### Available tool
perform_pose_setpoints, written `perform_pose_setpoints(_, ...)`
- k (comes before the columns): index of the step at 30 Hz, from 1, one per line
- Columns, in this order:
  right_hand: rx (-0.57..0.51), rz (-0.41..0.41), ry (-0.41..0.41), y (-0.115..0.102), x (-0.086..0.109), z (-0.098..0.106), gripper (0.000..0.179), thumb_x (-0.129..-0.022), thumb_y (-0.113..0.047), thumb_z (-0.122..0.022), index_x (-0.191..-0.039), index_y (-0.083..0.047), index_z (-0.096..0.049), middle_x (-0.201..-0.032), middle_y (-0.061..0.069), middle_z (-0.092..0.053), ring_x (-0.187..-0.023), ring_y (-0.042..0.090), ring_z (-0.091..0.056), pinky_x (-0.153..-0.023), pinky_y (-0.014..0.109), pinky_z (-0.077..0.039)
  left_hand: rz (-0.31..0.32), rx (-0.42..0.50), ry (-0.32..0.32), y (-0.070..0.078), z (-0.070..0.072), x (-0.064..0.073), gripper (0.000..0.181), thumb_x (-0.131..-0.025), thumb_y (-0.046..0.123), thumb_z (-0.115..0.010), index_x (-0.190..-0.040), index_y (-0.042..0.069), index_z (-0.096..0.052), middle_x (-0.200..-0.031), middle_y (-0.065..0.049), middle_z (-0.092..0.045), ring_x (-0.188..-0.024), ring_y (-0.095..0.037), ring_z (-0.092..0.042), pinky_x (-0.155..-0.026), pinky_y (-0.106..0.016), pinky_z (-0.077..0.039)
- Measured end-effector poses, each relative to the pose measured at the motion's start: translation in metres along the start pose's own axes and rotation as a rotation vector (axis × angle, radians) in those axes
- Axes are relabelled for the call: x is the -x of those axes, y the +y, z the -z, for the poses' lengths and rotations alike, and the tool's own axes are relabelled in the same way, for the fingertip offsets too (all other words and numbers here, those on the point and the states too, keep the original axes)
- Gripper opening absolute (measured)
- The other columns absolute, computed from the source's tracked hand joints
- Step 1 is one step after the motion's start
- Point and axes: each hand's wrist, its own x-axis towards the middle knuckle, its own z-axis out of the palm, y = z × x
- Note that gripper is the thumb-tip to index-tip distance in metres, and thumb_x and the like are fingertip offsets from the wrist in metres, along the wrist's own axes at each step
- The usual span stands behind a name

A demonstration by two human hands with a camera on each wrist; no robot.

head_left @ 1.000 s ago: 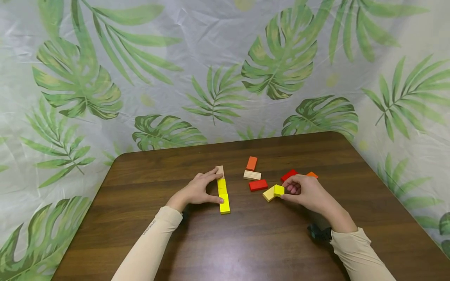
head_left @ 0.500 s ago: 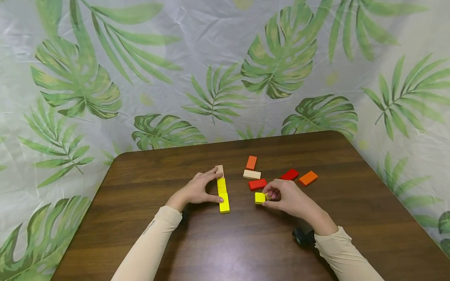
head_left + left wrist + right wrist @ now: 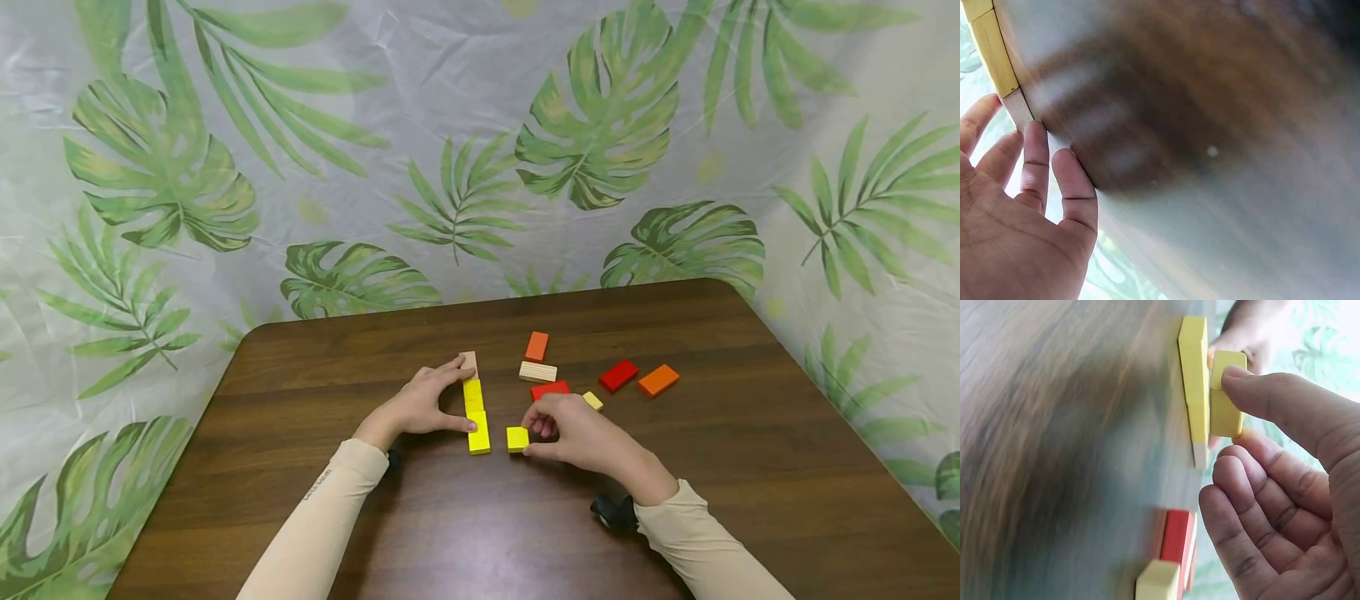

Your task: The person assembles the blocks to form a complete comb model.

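A row of two yellow wooden blocks (image 3: 480, 442) and a pale wood block (image 3: 470, 363) lies end to end on the table. My left hand (image 3: 420, 406) spans this row, its thumb on the nearest yellow block and its fingers at the pale block. In the left wrist view, fairly straight fingers touch the pale block (image 3: 1018, 110). To the right of the row, my right hand (image 3: 588, 429) pinches another yellow block (image 3: 517, 440) between thumb and index finger. The right wrist view shows that pinched block (image 3: 1226, 415) with the other fingers loosely curled below.
Behind my right hand lie an orange block (image 3: 537, 345), a striped natural block (image 3: 537, 372), a red block (image 3: 550, 389) and a pale yellow block (image 3: 592, 401). Another red block (image 3: 618, 376) and orange block (image 3: 658, 381) lie farther right on the brown table (image 3: 525, 533).
My right hand has carried the yellow block leftward and nearer, toward the row, uncovering the right-hand orange block and part of the pale yellow one. The left hand stays in place.
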Motion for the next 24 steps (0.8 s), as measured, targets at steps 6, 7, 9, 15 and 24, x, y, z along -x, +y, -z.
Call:
perform_pose_setpoints(6,0.004,0.029,-0.03,-0.006,-0.008,-0.008,0.026,-0.086,-0.021,-0.092,-0.102,-0.01,-0.075,-0.089,-0.003,-0.067,-0.081,0.006,-0.059,-0.076,0.021,-0.054,0.001,-0.012,0.01,-0.002,-0.002,-0.002,0.096,-0.085,0.051,-0.089,-0.165,0.021,-0.045,-0.18,-0.004,-0.022,-0.149,-0.038,-0.04,-0.119,-0.06,-0.041)
perform_pose_setpoints(7,0.006,0.034,-0.033,-0.007,-0.01,-0.009,0.025,-0.086,-0.021,-0.092,-0.101,-0.01,-0.075,-0.089,-0.003,-0.068,-0.081,0.007,-0.059,-0.076,0.021,-0.054,0.001,-0.013,0.01,-0.002,-0.002,-0.002,0.096,-0.085,0.051,-0.089,-0.165,0.021,-0.045,-0.18,-0.004,-0.022,-0.149,-0.038,-0.04,-0.119,-0.06,-0.041)
perform_pose_setpoints(9,0.01,0.046,-0.037,-0.009,-0.012,-0.011,0.025,-0.086,-0.021,-0.093,-0.101,-0.01,-0.075,-0.089,-0.002,-0.068,-0.081,0.007,-0.059,-0.076,0.021,-0.054,0.0,-0.014,0.01,-0.002,-0.002,-0.001,0.096,-0.085,0.051,-0.089,-0.165,0.021,-0.045,-0.18,-0.004,-0.022,-0.149,-0.038,-0.04,-0.119,-0.06,-0.041)
perform_pose_setpoints(15,0.016,0.072,-0.048,-0.016,-0.018,-0.017,0.026,-0.085,-0.019,-0.093,-0.1,-0.009,-0.075,-0.089,-0.001,-0.067,-0.081,0.008,-0.06,-0.076,0.02,-0.054,-0.011,-0.016,0.01,0.001,0.0,0.0,0.095,-0.086,0.05,-0.089,-0.164,0.019,-0.046,-0.18,-0.007,-0.022,-0.148,-0.039,-0.041,-0.119,-0.059,-0.041)
perform_pose_setpoints(24,0.013,0.066,-0.068,-0.019,-0.022,-0.021,0.025,-0.086,-0.02,-0.093,-0.101,-0.01,-0.075,-0.089,-0.002,-0.067,-0.082,0.007,-0.059,-0.076,0.02,-0.054,-0.017,-0.014,0.011,0.002,0.0,0.0,0.094,-0.086,0.049,-0.089,-0.164,0.018,-0.046,-0.18,-0.008,-0.023,-0.148,-0.04,-0.041,-0.119,-0.059,-0.041)
